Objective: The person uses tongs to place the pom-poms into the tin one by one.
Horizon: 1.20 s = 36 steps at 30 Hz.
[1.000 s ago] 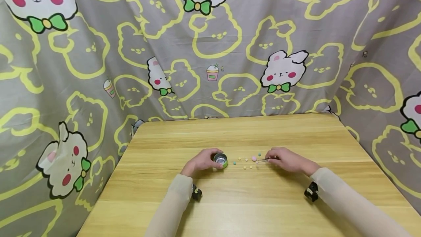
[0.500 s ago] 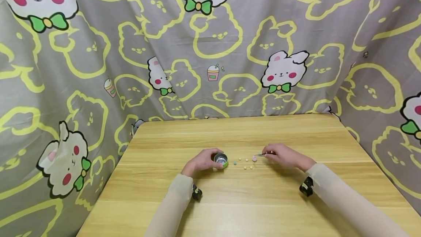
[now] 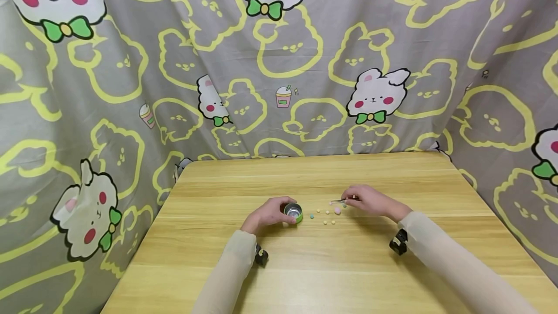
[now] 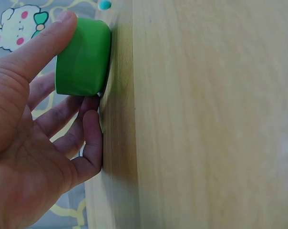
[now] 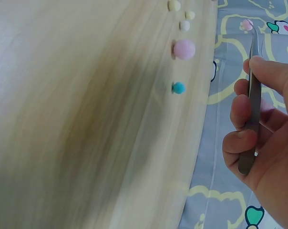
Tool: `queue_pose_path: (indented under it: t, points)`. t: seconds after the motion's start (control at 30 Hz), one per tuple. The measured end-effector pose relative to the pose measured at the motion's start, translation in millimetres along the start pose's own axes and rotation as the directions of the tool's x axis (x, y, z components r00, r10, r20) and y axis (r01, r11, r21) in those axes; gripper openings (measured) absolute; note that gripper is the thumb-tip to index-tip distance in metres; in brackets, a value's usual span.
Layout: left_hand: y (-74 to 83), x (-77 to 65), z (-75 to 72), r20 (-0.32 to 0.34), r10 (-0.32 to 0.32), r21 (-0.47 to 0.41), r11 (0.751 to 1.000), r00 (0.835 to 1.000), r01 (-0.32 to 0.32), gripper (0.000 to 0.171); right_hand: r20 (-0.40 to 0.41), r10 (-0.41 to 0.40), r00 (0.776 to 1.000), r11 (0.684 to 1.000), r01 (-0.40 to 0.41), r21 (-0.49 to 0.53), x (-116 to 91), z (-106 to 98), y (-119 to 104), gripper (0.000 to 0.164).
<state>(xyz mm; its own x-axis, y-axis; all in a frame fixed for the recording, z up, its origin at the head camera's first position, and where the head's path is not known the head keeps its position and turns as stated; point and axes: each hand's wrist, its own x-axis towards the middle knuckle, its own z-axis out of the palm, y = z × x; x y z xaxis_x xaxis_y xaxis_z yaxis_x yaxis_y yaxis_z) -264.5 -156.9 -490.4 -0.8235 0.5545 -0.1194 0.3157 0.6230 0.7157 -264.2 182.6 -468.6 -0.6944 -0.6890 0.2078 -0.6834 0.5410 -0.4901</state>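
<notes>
A round green tin [image 4: 84, 57] with a bare silvery metal inside is held by the left hand [image 3: 269, 212], its thumb laid along one side and its fingers behind; the mouth is turned upward at the pale wooden table [image 3: 314, 270]. Slim grey metal tweezers [image 5: 254, 95] with a bent tip are gripped between the thumb and fingers of the right hand [image 3: 370, 201], and a small pale pink ball [image 5: 247, 25] is pinched at the tip, raised above the table. Near the tweezers, a small teal ball [image 5: 179, 88] and a larger pink ball [image 5: 184, 49] are seen on the wood. Small pale yellow balls [image 3: 333, 222] are scattered between the hands. A second teal ball [image 3: 311, 216] is found near the tin. The table is backed by a grey fabric curtain [image 3: 322, 13] printed with yellow outlines and white cartoon animals.
</notes>
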Motion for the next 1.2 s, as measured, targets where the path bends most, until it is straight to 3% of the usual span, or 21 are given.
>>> queue_pose_path:
  t: [1.2]
  points:
    - [0.0, 0.6, 0.6, 0.006, -0.020, -0.002, 1.000, 1.000, 0.020, 0.055, 0.058, 0.009, 0.998, 1.000, -0.009, 0.000, 45, 8, -25, 0.014]
